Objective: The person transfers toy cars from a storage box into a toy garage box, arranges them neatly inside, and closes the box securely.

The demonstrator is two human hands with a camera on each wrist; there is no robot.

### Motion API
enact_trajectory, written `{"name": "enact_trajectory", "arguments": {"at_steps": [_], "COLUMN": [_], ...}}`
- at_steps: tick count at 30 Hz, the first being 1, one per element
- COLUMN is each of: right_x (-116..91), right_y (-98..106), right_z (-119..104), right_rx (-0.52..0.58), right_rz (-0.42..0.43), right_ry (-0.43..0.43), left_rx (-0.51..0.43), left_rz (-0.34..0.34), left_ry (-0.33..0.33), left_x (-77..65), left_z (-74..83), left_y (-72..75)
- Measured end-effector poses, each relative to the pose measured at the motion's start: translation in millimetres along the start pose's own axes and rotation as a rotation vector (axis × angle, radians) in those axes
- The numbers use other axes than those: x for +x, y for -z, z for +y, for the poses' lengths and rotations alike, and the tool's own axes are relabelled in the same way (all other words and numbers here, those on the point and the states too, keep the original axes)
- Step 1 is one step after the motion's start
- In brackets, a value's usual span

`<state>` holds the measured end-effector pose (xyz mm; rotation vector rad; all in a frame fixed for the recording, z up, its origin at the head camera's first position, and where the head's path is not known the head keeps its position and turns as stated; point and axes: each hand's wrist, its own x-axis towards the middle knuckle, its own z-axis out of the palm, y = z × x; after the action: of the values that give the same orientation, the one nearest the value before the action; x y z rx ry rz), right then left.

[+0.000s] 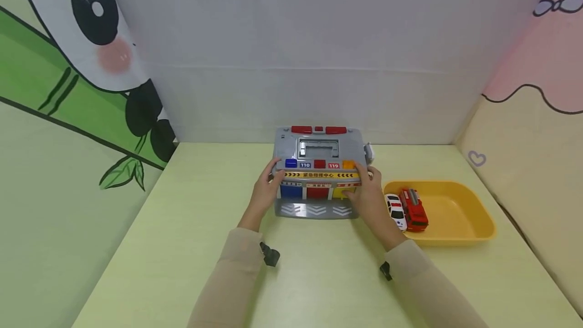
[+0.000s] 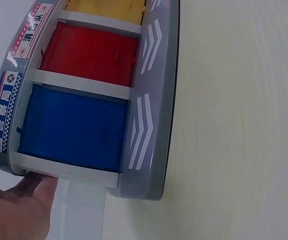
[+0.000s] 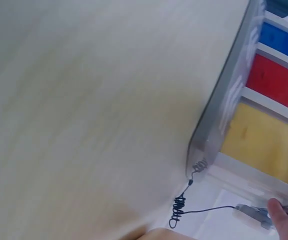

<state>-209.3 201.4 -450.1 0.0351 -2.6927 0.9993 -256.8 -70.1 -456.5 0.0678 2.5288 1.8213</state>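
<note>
A grey toy garage (image 1: 317, 209) stands near the back of the table, with blue, red (image 2: 91, 55) and yellow (image 3: 259, 140) doors and white arrows on its front ramp. My left hand (image 1: 262, 194) grips its left side, fingers reaching round the edge in the left wrist view. On the opposite side my right hand (image 1: 371, 201) holds the garage, its thumb at the yellow door and its other fingers at the upper right edge. Whether the base fully touches the table I cannot tell.
To the right sits a yellow tray (image 1: 455, 241) with a white toy car (image 1: 396, 211) and a red toy fire truck (image 1: 414, 211) at its left end. A coiled black cord (image 3: 178, 207) hangs by the garage's right side. A pale wall (image 1: 319, 65) rises behind.
</note>
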Motion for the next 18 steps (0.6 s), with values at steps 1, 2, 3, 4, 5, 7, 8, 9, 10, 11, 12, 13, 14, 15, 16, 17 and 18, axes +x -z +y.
{"name": "enact_trajectory", "arguments": {"at_steps": [1,2,3,4,5,7,8,9,10,11,12,13,14,15,16,17,18], "right_x": [-1,-2,-3,-4,-4,-5,-5,-5,-5,-5,-5,-4,-4,-4,-4,-4,-4], "right_y": [1,2,3,4,5,6,7,8,9,9,10,10,10,11,11,11,11], "right_z": [-1,-2,-4,-5,-7,-9,-10,-11,-12,-14,-15,-16,-18,-19,-20,-22,-23], "right_rx": [-0.002,-0.002,-0.002,-0.008,-0.015,-0.025,-0.025,-0.027,-0.027,-0.027,-0.028,-0.031,-0.033,-0.037,-0.041,-0.045,-0.048], "right_rz": [0.006,0.015,0.021,0.030,0.038,0.060,0.069,0.074,0.079,0.079,0.078,0.075,0.073,0.070,0.070,0.069,0.071], "right_ry": [0.004,0.009,0.013,0.019,0.030,0.059,0.070,0.079,0.083,0.083,0.078,0.075,0.069,0.068,0.068,0.070,0.076], "left_rx": [0.001,0.003,0.004,0.007,0.010,0.015,0.015,0.015,0.013,0.011,0.010,0.008,0.006,0.004,0.004,0.005,0.006], "left_rz": [-0.002,-0.003,-0.004,-0.004,-0.003,-0.003,-0.001,-0.001,-0.002,-0.004,-0.005,-0.006,-0.007,-0.009,-0.009,-0.008,-0.005], "left_ry": [-0.002,-0.002,-0.004,-0.004,-0.005,-0.002,-0.001,0.000,-0.001,-0.001,0.000,-0.001,-0.003,-0.004,-0.006,-0.008,-0.010], "left_x": [0.2,0.3,0.2,0.0,-0.6,-1.1,-1.5,-1.9,-1.9,-1.9,-1.9,-1.9,-1.9,-1.6,-1.4,-1.3,-1.3], "left_z": [0.0,0.1,0.4,0.4,1.4,2.3,2.9,3.3,3.3,3.2,3.2,3.2,3.1,2.7,2.5,2.4,2.6], "left_y": [0.2,0.4,0.9,1.2,1.5,1.7,1.8,1.8,1.8,1.7,1.6,1.6,1.6,1.5,1.4,1.3,1.3]}}
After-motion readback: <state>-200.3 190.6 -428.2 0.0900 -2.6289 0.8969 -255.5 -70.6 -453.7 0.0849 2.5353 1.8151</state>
